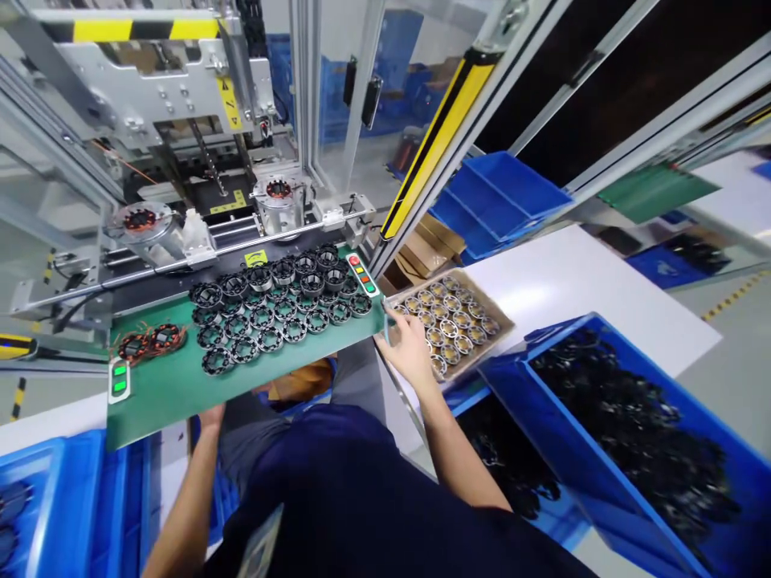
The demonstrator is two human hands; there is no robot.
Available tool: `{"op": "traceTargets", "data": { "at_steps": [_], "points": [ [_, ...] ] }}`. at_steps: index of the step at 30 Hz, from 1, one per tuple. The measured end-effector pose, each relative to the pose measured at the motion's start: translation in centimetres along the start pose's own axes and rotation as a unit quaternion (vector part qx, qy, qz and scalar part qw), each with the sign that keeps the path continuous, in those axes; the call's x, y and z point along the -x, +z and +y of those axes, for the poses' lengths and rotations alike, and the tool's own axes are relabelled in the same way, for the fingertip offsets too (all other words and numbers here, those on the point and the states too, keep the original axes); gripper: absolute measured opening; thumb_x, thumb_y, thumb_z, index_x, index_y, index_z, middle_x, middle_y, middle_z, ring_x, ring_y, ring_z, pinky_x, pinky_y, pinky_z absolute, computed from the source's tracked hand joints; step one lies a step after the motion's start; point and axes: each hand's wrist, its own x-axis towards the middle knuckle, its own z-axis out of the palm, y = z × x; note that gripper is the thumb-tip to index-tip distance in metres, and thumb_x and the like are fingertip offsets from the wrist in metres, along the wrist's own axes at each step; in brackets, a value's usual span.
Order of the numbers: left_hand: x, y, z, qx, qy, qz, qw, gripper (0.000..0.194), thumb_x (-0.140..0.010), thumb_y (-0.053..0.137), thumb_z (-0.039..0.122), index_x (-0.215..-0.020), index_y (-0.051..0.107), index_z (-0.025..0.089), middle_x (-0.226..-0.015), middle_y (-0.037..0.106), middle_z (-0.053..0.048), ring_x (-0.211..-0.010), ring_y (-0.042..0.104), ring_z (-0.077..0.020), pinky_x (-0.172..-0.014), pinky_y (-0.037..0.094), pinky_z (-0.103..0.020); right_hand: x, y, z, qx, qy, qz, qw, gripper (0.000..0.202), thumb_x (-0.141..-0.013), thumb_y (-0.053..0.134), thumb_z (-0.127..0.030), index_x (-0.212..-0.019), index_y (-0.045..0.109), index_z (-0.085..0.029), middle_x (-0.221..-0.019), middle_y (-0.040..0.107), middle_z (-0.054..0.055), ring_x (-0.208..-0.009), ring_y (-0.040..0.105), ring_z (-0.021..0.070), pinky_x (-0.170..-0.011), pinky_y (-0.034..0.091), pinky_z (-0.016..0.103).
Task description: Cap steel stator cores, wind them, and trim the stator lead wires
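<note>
My right hand (408,343) is at the right end of the green worktop (162,405), with its thumb and index finger around the edge. My left hand (212,415) reaches under the worktop's front edge, and its fingers are hidden. Rows of black-lined ring-shaped motor stators (262,317) cover the middle of the worktop, some stacked on others. To their left lie two stators wound with copper wire (165,339). Close to my right hand is a cardboard tray (503,325) of bare metal rings (449,327).
Behind the worktop stands a winding machine (150,88) with two round fixtures (278,205), each bearing a stator. A control strip with coloured buttons (361,275) and a green-button box (119,379) flank the parts. A blue bin (602,466) of black parts stands at right; blue crates (78,498) at left.
</note>
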Motion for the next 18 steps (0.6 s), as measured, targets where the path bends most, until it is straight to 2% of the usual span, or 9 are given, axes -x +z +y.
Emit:
{"op": "traceTargets", "data": {
  "at_steps": [2,4,6,8,11,13,16,18],
  "points": [
    [1.1,1.7,-1.5,0.020,-0.054,0.044,0.997,0.046,-0.112,0.083,0.047,-0.148,0.075,0.020,-0.151,0.076,-0.012,-0.134,0.077,-0.0346,-0.111,0.071,-0.054,-0.6,0.5,-0.2,0.021,0.008,-0.001,1.000,0.073,-0.099,0.069,-0.047,-0.170,0.066,-0.028,-0.153,0.062,0.019,-0.144,0.062,0.0438,-0.117,0.062,0.059],
    [2.8,3.7,-3.2,0.049,-0.087,0.069,0.993,0.042,-0.113,0.081,0.049,-0.141,0.077,0.018,-0.142,0.079,-0.010,-0.127,0.079,-0.0329,-0.107,0.071,-0.050,-0.8,1.0,-0.5,0.044,0.011,-0.007,0.999,0.072,-0.101,0.068,-0.048,-0.170,0.066,-0.028,-0.156,0.060,0.020,-0.146,0.059,0.0455,-0.116,0.062,0.060],
    [4.8,5.1,-4.8,0.081,-0.091,0.069,0.990,0.040,-0.115,0.077,0.052,-0.131,0.078,0.016,-0.127,0.081,-0.009,-0.116,0.081,-0.0279,-0.103,0.071,-0.048,-0.8,1.6,-1.0,0.064,0.008,-0.015,0.998,0.071,-0.104,0.067,-0.052,-0.171,0.065,-0.029,-0.157,0.059,0.021,-0.146,0.057,0.0473,-0.117,0.061,0.062],
    [6.5,5.7,-6.1,0.107,-0.075,0.052,0.990,0.048,-0.114,0.072,0.064,-0.117,0.076,0.017,-0.114,0.081,-0.008,-0.108,0.081,-0.0259,-0.103,0.070,-0.048,-0.7,2.0,-1.6,0.082,0.003,-0.022,0.996,0.073,-0.108,0.064,-0.062,-0.173,0.064,-0.028,-0.158,0.059,0.023,-0.145,0.056,0.0495,-0.118,0.059,0.064],
    [7.9,5.2,-6.9,0.126,-0.043,0.010,0.991,0.075,-0.093,0.066,0.097,-0.107,0.072,0.023,-0.105,0.080,-0.008,-0.104,0.083,-0.0324,-0.104,0.070,-0.053,-0.7,2.4,-2.1,0.101,-0.005,-0.026,0.995,0.078,-0.112,0.057,-0.070,-0.175,0.062,-0.024,-0.158,0.059,0.027,-0.143,0.055,0.0519,-0.122,0.054,0.069],
    [8.4,4.3,-6.5,0.125,-0.023,-0.032,0.991,0.088,-0.077,0.068,0.107,-0.112,0.074,0.026,-0.108,0.082,-0.010,-0.102,0.084,-0.0361,-0.103,0.071,-0.055,-0.7,2.6,-2.1,0.107,-0.011,-0.027,0.994,0.079,-0.113,0.056,-0.070,-0.175,0.062,-0.021,-0.157,0.059,0.028,-0.143,0.056,0.0522,-0.122,0.053,0.069],
    [9.2,2.4,-4.9,0.109,0.007,-0.111,0.988,0.085,-0.072,0.081,0.097,-0.123,0.080,0.028,-0.111,0.085,-0.010,-0.103,0.085,-0.0377,-0.103,0.070,-0.056,-0.9,2.2,-1.9,0.106,-0.025,-0.026,0.994,0.078,-0.112,0.058,-0.069,-0.173,0.065,-0.021,-0.153,0.063,0.027,-0.141,0.059,0.0506,-0.122,0.054,0.068],
    [10.2,0.0,-3.4,0.103,0.028,-0.161,0.981,0.076,-0.074,0.090,0.086,-0.127,0.084,0.032,-0.112,0.087,-0.008,-0.108,0.085,-0.0372,-0.106,0.069,-0.055,-1.4,1.2,-1.7,0.101,-0.042,-0.025,0.994,0.075,-0.111,0.060,-0.068,-0.169,0.070,-0.021,-0.149,0.066,0.027,-0.139,0.061,0.0498,-0.121,0.054,0.069]
  ]
}}
